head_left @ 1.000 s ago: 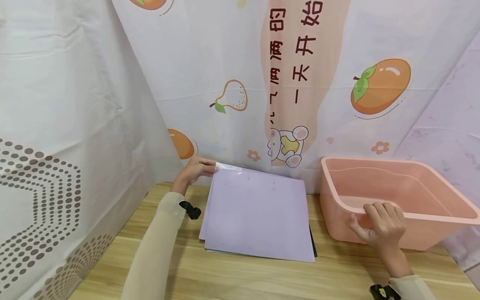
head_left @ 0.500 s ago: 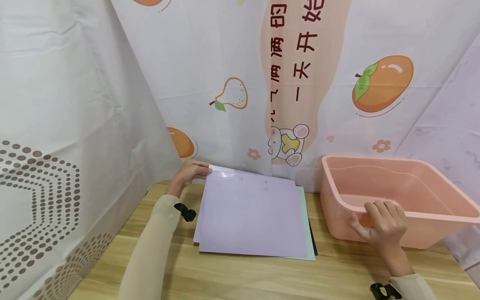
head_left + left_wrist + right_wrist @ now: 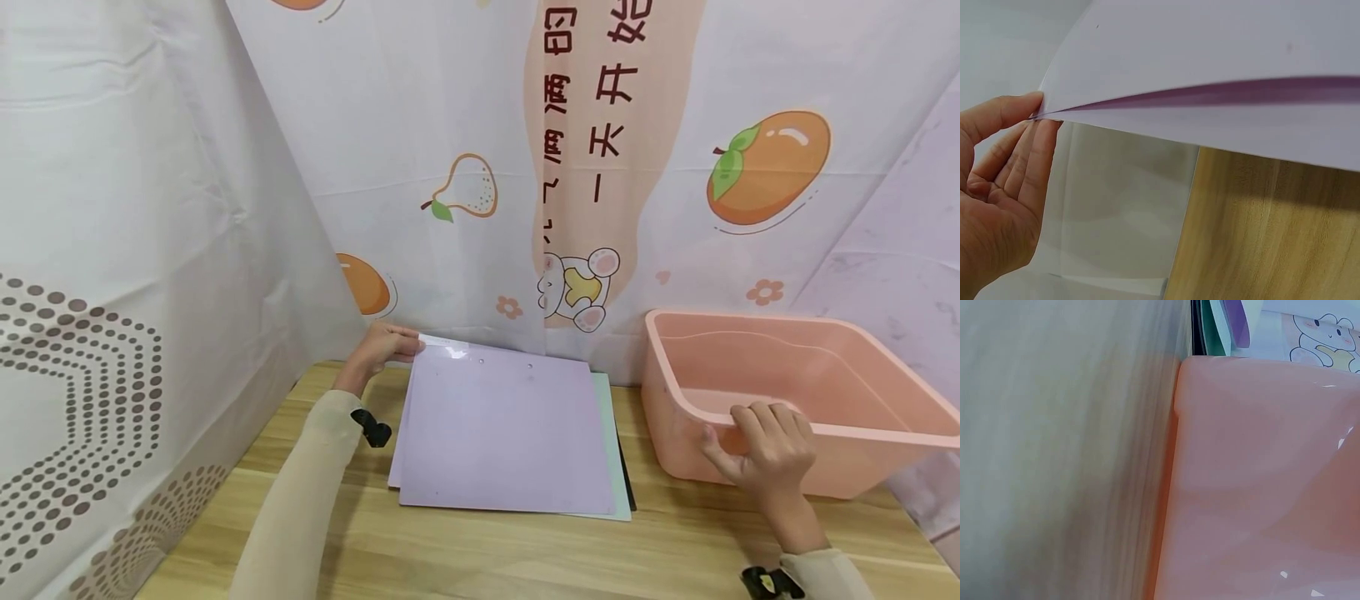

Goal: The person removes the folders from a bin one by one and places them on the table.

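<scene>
In the head view, my left hand (image 3: 381, 353) pinches the top left corner of a light purple file folder (image 3: 510, 433), which has a clear strip along its top edge. The left wrist view shows the thumb above and the fingers below the folder's corner (image 3: 1147, 56), with a gap between its sheets. Under it lie another purple layer, a mint green folder (image 3: 619, 467) and a black one (image 3: 627, 475), mostly hidden. My right hand (image 3: 772, 454) grips the front rim of a pink plastic basin (image 3: 660, 417), fingers over the rim and thumb outside. The right wrist view shows the basin's wall but no hand.
Everything stands on a wood-grain table (image 3: 480, 558). A white curtain with fruit prints (image 3: 420, 100) hangs right behind the folders and the basin. At the left is another pale curtain (image 3: 150, 208) with dotted patterns.
My left hand has drawn the purple folder leftward, uncovering a strip of the mint green folder at the right. In the last half second little has shifted. The right hand stays on the basin.
</scene>
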{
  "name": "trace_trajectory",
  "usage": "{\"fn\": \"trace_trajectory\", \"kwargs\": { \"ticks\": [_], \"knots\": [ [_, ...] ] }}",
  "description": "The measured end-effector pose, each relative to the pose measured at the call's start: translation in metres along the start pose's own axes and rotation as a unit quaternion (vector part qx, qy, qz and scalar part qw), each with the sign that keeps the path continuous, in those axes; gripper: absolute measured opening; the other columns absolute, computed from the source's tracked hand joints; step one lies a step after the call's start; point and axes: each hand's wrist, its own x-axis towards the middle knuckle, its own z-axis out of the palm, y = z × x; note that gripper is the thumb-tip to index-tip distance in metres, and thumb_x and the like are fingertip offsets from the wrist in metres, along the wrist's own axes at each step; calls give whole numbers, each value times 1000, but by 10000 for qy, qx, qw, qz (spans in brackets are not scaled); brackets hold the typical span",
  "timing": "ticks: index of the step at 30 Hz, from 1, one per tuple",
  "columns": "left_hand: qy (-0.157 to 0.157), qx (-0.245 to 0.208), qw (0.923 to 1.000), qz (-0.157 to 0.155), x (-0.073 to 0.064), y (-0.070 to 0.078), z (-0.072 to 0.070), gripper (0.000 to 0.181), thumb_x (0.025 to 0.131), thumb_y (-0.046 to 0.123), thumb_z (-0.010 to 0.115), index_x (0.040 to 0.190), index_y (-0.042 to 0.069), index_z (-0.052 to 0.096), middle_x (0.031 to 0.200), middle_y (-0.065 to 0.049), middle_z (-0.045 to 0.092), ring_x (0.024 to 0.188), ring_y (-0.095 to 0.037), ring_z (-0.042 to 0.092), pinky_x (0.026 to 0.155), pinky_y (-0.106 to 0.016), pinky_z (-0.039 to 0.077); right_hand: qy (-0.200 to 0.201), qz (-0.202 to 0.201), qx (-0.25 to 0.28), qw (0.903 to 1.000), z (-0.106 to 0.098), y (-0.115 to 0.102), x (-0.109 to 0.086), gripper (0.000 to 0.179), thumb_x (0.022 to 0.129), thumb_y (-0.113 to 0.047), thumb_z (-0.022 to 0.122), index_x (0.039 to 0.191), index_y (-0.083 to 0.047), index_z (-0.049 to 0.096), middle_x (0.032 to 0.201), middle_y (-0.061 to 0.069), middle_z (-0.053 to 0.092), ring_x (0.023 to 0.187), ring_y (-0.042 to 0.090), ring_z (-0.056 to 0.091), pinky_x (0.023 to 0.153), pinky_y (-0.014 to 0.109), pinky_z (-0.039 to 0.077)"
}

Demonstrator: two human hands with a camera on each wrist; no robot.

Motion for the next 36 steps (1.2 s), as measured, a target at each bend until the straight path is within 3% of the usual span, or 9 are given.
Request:
{"fn": "trace_trajectory", "kwargs": {
  "ticks": [3,11,20,36],
  "knots": [
    [39,49,10000,3,-1,0,1,44,90,4,73,130,-13,63,106,-11,74,77,-8,72,80,-31,64,-9,0,14,10000,0,0,0,59,88,-48,59,60,3,48,54,20,46,53,43,40,53,52,29],
    [116,7,9999,32,-1,2,4,43,90,4,73,128,-12,64,110,-15,74,76,-7,72,96,-48,56,12,-3,2,10000,0,0,-1,58,88,-47,59,60,3,48,54,20,46,52,43,40,53,53,28],
    [125,24,9999,72,-1,3,7,44,90,7,73,129,-12,64,114,-15,73,80,-7,72,87,-35,62,5,29,-14,10000,0,-1,-1,58,88,-47,59,60,3,49,54,20,47,52,43,40,53,52,29],
    [200,-85,9997,-98,0,4,18,44,91,6,73,131,-9,64,123,-21,70,81,-9,71,84,-32,63,41,31,-20,10000,1,0,-1,59,87,-48,59,60,3,49,54,20,47,52,44,41,53,54,29]
  ]
}}
